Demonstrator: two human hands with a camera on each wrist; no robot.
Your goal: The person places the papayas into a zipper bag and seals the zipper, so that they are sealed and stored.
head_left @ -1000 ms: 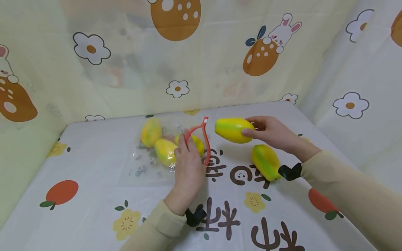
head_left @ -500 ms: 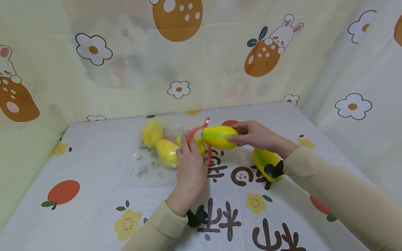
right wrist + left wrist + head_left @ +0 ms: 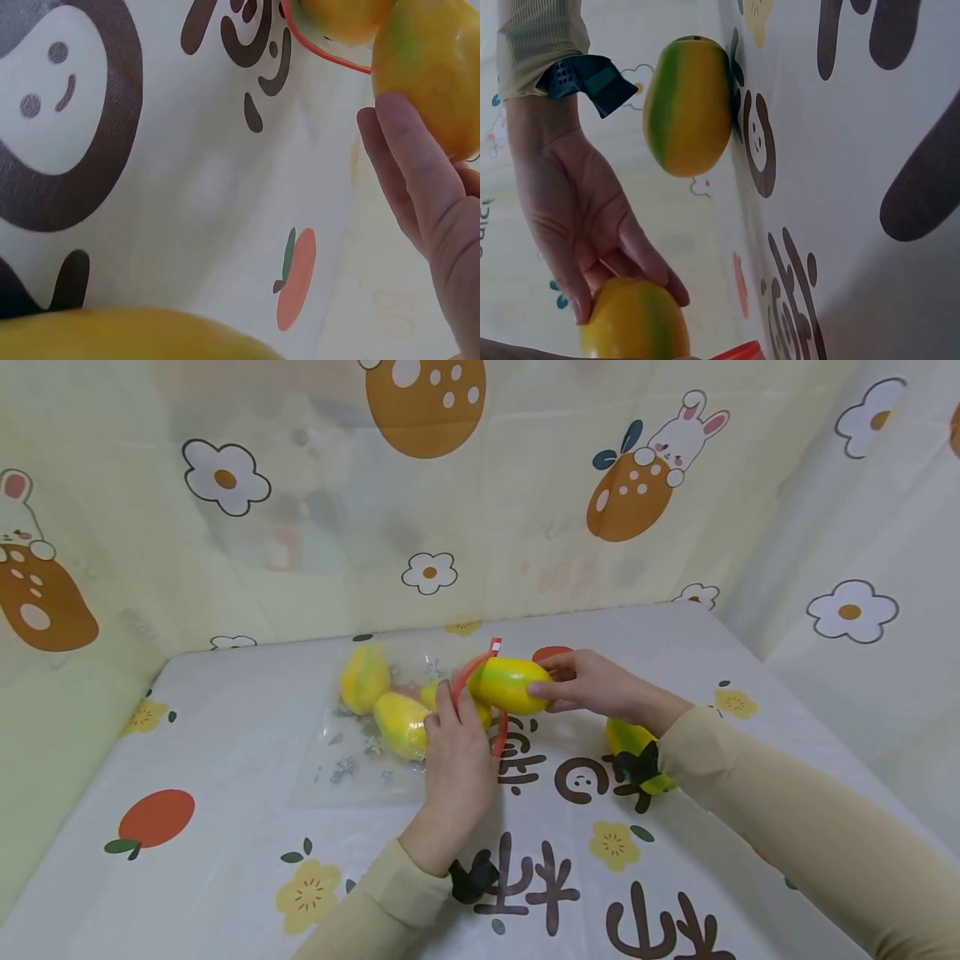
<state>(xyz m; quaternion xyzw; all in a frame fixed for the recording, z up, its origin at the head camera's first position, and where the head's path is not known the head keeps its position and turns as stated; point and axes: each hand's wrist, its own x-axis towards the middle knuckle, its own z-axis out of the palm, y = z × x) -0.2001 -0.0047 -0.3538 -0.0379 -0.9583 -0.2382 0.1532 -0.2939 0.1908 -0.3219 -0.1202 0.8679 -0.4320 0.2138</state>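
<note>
My right hand (image 3: pixel 592 685) grips a yellow-green papaya (image 3: pixel 513 685) by its right end, thumb in front. Its left end is at the red-edged mouth of a clear plastic zip bag (image 3: pixel 337 785). With the fingers of my left hand (image 3: pixel 457 768) I pinch the bag's red rim (image 3: pixel 468 670). Inside the bag lie a papaya (image 3: pixel 365 679) at the back, another papaya (image 3: pixel 401 727) in front, and a third papaya partly hidden behind my left fingers. One more papaya (image 3: pixel 628 739) rests on the table under my right wrist, partly covered by the black wrist strap.
The table (image 3: pixel 225 860) wears a white cloth printed with fruit, flowers and dark lettering. A patterned curtain (image 3: pixel 315 527) hangs behind it, and another curtain (image 3: pixel 847 510) stands along the right side. A white tab (image 3: pixel 496 646) sits at the end of the red rim.
My right hand has moved left with the papaya, from beside the bag to its red mouth. My left hand has stayed at the rim. The right wrist now covers part of the loose papaya.
</note>
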